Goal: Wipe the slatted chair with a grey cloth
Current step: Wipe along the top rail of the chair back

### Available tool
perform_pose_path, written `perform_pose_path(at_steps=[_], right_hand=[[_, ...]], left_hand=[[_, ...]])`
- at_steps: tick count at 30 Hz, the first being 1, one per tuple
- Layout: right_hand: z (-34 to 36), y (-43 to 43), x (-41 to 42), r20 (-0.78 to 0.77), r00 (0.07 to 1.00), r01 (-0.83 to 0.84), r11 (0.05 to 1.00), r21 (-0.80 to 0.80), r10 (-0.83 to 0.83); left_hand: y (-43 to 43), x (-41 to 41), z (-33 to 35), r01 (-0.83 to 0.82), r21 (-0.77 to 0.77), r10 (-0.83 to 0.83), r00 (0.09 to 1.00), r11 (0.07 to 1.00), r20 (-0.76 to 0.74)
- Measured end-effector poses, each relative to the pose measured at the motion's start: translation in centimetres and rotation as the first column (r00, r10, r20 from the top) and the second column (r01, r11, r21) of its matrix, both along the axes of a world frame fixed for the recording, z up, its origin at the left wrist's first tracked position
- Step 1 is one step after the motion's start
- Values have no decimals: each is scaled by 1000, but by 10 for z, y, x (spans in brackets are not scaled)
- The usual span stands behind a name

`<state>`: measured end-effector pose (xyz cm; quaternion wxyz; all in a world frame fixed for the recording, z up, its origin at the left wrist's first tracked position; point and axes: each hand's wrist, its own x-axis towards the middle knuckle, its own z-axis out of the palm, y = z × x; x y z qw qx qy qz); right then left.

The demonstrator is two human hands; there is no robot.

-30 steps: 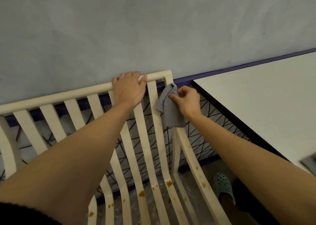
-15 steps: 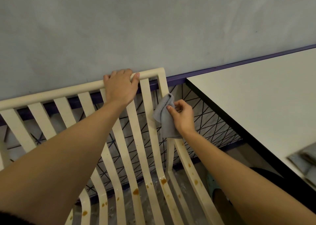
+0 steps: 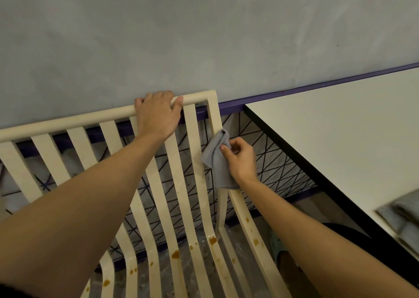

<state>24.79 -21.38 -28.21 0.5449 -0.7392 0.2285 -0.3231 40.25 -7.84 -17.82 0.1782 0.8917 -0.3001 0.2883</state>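
- head view: cream slatted chair [image 3: 172, 184] stands against grey wall [image 3: 204, 37], brown stains on lower slats
- left hand [image 3: 156, 114] grips the top rail, fingers curled over it, thumb on the front
- right hand [image 3: 240, 159] pinches grey cloth [image 3: 216, 161], fingers curled round it, pressing it on the chair's right side post just below the top corner
- white table [image 3: 340, 127] to the right of the chair, folded grey fabric [image 3: 401, 211] at its near edge, blurred
- green shoe [image 3: 275, 245] on the floor between chair and table
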Motion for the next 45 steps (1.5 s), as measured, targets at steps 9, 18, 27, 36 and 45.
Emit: perform_pose_path(at_steps=[9, 18, 27, 36, 45], right_hand=[[82, -14, 51, 68, 997, 42, 999, -16, -41], [31, -5, 27, 67, 998, -16, 999, 46, 13], [-1, 5, 7, 58, 997, -52, 983, 175, 42], [-19, 17, -6, -17, 992, -127, 990, 61, 128], [-16, 8, -5, -107, 969, -194, 955, 224, 222]], left_hand=[[-2, -1, 2, -6, 16, 5, 999, 1000, 32], [0, 2, -2, 14, -5, -14, 999, 1000, 34], [-1, 1, -3, 7, 5, -7, 999, 1000, 38], [0, 0, -3, 26, 0, -25, 999, 1000, 36], [2, 0, -5, 29, 27, -30, 998, 999, 48]])
